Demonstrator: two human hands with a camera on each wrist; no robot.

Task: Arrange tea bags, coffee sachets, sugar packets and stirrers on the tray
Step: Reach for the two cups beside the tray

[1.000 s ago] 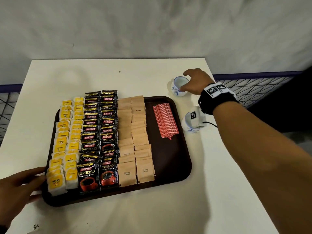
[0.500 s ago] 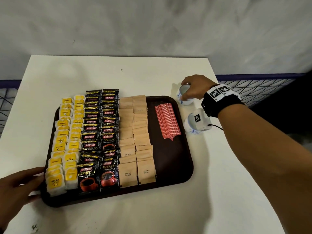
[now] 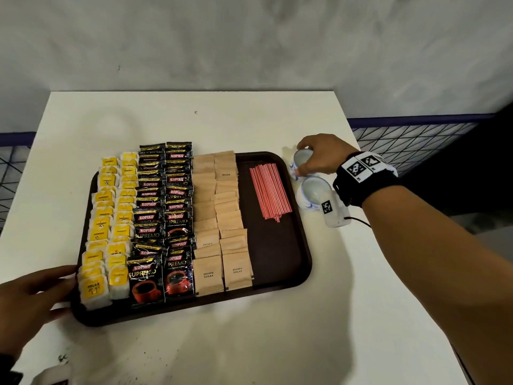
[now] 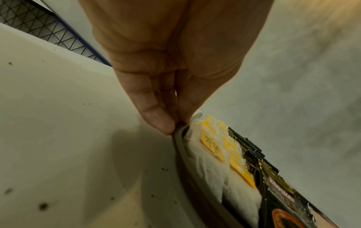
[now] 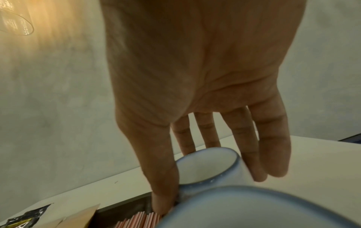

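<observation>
While resting on the white surface (image 3: 194,120), the dark brown rectangular plastic tray (image 3: 277,245) carries, left to right, yellow-tagged tea bags (image 3: 111,218), black coffee sachets (image 3: 163,207), tan sugar packets (image 3: 219,215) and red stirrers (image 3: 269,193); left hand (image 3: 25,295) fingers (image 4: 156,117) pinch its near-left rim; right hand (image 3: 322,157) fingers clamp a white-and-blue ceramic cup (image 3: 301,159) beside it.

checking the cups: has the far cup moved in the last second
Yes. The right hand has drawn the far cup toward the person, right up to the near cup beside the tray.
</observation>
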